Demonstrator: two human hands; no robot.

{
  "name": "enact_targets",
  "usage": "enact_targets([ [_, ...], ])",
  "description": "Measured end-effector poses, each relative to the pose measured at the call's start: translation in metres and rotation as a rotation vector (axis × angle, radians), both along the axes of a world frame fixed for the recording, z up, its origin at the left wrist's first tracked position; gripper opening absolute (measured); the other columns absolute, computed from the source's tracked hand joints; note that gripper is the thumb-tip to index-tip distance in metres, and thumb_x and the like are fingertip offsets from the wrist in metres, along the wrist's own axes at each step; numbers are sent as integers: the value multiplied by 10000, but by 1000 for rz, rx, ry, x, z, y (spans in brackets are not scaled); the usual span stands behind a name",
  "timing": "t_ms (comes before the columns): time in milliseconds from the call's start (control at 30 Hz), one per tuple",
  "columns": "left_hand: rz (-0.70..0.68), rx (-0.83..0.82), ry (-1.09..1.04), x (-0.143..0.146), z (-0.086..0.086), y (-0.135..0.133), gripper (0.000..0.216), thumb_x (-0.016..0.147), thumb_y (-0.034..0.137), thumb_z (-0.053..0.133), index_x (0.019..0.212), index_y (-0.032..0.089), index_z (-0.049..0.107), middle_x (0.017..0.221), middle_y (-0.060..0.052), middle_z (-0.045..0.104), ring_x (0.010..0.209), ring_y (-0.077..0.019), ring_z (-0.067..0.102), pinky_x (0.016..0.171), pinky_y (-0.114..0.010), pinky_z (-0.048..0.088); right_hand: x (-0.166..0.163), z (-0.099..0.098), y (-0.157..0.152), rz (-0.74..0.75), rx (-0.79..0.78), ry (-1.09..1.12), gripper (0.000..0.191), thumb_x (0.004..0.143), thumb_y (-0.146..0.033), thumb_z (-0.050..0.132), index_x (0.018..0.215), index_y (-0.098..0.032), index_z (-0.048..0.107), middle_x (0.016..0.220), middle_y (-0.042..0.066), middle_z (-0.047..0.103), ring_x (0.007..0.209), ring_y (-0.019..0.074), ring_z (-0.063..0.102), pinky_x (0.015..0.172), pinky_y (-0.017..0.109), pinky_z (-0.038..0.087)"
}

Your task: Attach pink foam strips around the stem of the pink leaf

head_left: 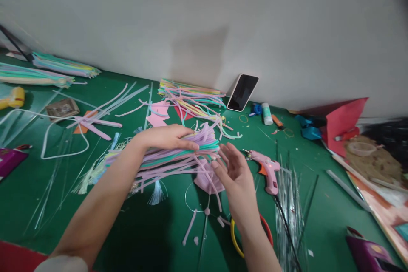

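Note:
A thick bundle of pastel pipe cleaners (168, 157), mostly lilac with some mint green, lies in front of me. My left hand (174, 138) is closed over its top near the right end; some fingertips are hidden among the stems. At that same end, my right hand (236, 170) is cupped with its fingers apart, close to the tips; I see nothing held in it. Below the bundle is a lilac pipe-cleaner piece (208, 180) on a thin clear stick. Blue and cream tassels (157, 193) lie under and left of the bundle.
Right of my hand lies a pink glue gun (269, 170) with its cord. Beyond it are clear thin sticks (288, 212) and a glue stick (267, 114). A phone (242, 92) leans on the wall. More pipe cleaners (191, 93) lie behind; yellow-and-red rings (236, 238) sit under my right wrist.

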State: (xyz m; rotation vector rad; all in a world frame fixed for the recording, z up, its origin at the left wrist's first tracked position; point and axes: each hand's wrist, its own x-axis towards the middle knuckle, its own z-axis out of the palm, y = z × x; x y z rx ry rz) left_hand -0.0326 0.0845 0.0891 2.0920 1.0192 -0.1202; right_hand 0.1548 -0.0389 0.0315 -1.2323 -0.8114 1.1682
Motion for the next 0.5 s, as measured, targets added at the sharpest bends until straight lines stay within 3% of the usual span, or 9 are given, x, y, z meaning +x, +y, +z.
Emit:
enact_targets([
  [133, -20, -97, -86, 1, -1, 4, 554, 880, 647, 353, 987, 189, 645, 962, -13, 679, 856, -182, 590, 734, -243, 419, -11, -1, 8, 184, -88, 173, 630, 683, -302, 787, 1234, -251, 486, 1265, 84, 611, 1091, 222, 641, 998, 457, 480],
  [233, -16, -128, -111, 2, -3, 4, 554, 890, 647, 337, 946, 195, 654, 967, -13, 686, 878, -181, 601, 772, -245, 431, -20, 1, 12, 161, -94, 220, 529, 670, -313, 795, 1126, -218, 543, 1033, 47, 708, 921, 209, 702, 892, 423, 556],
  [400, 106, 98, -92, -1, 5, -12, 564, 829, 681, 446, 1160, 243, 574, 1181, -44, 642, 1034, -226, 593, 844, -288, 434, -24, 1, 16, 34, -88, 218, 417, 675, -323, 801, 975, -196, 541, 889, 38, 736, 803, 199, 725, 789, 383, 602],
  [500, 102, 229, -19, -1, 9, -28, 778, 706, 665, 630, 1345, 273, 419, 1363, -72, 530, 1178, -277, 535, 892, -323, 437, -24, 2, 16, -4, -118, 199, 391, 688, -352, 791, 932, -185, 535, 842, 55, 741, 794, 219, 733, 785, 391, 604],
])
